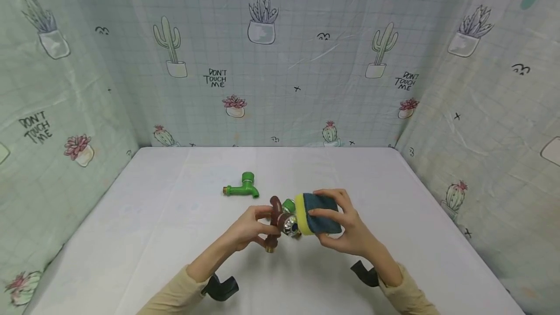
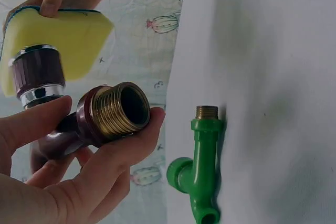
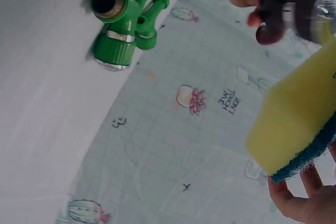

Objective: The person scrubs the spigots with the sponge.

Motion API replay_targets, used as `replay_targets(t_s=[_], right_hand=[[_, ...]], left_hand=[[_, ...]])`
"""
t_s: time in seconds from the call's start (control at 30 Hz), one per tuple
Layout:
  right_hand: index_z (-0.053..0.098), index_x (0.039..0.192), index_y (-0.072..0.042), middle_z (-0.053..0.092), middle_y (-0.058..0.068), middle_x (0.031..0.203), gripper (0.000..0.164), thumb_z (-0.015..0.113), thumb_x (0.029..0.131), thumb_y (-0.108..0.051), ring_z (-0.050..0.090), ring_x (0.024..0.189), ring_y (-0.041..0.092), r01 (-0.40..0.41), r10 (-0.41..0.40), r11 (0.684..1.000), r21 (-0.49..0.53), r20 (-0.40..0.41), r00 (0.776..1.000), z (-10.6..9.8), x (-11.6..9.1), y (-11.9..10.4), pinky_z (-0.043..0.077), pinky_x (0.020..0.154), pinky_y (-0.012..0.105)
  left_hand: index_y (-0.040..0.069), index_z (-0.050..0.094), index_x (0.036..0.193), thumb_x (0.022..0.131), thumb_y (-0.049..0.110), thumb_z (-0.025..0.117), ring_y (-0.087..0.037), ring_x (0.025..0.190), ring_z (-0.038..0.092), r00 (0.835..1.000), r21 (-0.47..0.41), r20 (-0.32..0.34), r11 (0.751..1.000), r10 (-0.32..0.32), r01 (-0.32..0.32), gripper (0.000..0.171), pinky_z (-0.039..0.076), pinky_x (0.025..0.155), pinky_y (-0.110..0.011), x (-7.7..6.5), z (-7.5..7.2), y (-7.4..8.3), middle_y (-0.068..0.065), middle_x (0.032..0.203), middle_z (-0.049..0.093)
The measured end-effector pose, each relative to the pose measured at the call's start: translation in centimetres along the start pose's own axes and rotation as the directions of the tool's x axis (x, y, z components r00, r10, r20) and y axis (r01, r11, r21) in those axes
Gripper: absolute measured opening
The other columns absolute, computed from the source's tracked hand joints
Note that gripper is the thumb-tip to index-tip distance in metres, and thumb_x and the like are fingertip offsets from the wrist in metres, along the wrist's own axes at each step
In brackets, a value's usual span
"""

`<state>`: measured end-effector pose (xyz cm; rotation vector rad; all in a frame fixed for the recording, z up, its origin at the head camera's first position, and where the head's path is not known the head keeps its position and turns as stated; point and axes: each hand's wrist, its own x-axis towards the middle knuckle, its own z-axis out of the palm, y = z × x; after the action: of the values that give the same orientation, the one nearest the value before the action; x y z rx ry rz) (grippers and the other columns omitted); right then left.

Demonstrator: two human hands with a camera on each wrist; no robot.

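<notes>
My left hand (image 1: 251, 230) grips a brown tap (image 1: 274, 215) with a chrome-trimmed knob, held above the table. Its brass threaded end (image 2: 123, 109) faces the left wrist camera. In my right hand (image 1: 350, 230) is a sponge (image 1: 323, 214), yellow with a dark blue-green scouring side; fingers and thumb clasp it by the scouring side. The yellow face is right at the tap's knob in the head view. Beyond the hands lies a green tap (image 1: 240, 190) with a brass thread. A second green tap (image 3: 113, 51) with a silver band is partly hidden behind the brown one in the head view.
The white table (image 1: 183, 198) is enclosed by a printed cactus curtain (image 1: 280, 72) at the back and both sides. Black curved pieces (image 1: 221, 289) sit at each wrist by the beige sleeves (image 1: 175, 293).
</notes>
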<state>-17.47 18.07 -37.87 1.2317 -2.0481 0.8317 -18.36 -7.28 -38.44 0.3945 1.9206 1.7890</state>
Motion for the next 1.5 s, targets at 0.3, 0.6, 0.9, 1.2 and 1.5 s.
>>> replay_targets(t_s=[0.3,0.6,0.9,1.2,1.5], right_hand=[[0.059,0.114,-0.031,0.047,0.015,0.126,0.035,0.057,0.081,-0.041,0.038,0.105,0.030,0.109,-0.075,0.953,-0.284,0.125,0.989,0.0,0.1,-0.8,0.041,0.077,0.048],[0.057,0.117,-0.032,0.048,0.014,0.124,0.043,0.065,0.076,-0.040,0.039,0.103,0.031,0.110,-0.062,0.911,-0.398,0.130,0.990,0.7,-0.3,-0.8,0.035,0.079,0.049],[0.058,0.115,-0.031,0.049,0.010,0.122,0.036,0.048,0.085,-0.049,0.040,0.100,0.024,-0.017,0.055,0.957,-0.290,0.121,0.991,0.4,1.3,-0.6,0.039,0.076,0.045],[0.055,0.117,-0.031,0.050,0.001,0.120,0.037,0.064,0.081,-0.031,0.040,0.101,0.015,-0.292,0.301,0.953,-0.075,0.298,0.906,0.0,2.9,0.4,0.047,0.076,0.035],[0.052,0.119,-0.032,0.051,-0.001,0.120,0.034,0.059,0.085,-0.031,0.043,0.101,0.017,-0.450,0.396,0.892,0.041,0.407,0.823,0.4,3.4,1.2,0.043,0.078,0.034]], left_hand=[[-0.006,0.056,0.107,0.081,0.010,0.064,-0.013,0.071,0.062,0.990,0.084,-0.108,0.993,0.091,-0.082,0.032,0.055,0.056,-0.042,0.4,-0.3,-0.5,-0.020,0.103,0.058],[-0.003,0.058,0.108,0.078,0.010,0.067,-0.021,0.076,0.065,0.969,0.079,-0.191,0.987,0.154,-0.141,0.035,0.055,0.058,-0.041,0.6,0.0,-0.5,-0.021,0.104,0.058],[0.002,0.061,0.101,0.073,0.004,0.070,-0.025,0.077,0.065,0.885,0.351,-0.189,0.871,0.424,-0.343,0.029,0.054,0.058,-0.024,0.5,0.2,-0.9,-0.017,0.099,0.060],[0.004,0.066,0.089,0.072,-0.005,0.068,-0.009,0.082,0.056,0.790,0.423,-0.122,0.751,0.601,-0.506,0.019,0.055,0.069,-0.023,0.8,0.2,-1.3,-0.008,0.085,0.056],[-0.004,0.064,0.079,0.067,-0.015,0.067,-0.007,0.071,0.049,0.669,0.510,-0.140,0.632,0.730,-0.584,0.017,0.055,0.061,-0.029,-0.4,1.0,0.2,-0.009,0.074,0.053]])
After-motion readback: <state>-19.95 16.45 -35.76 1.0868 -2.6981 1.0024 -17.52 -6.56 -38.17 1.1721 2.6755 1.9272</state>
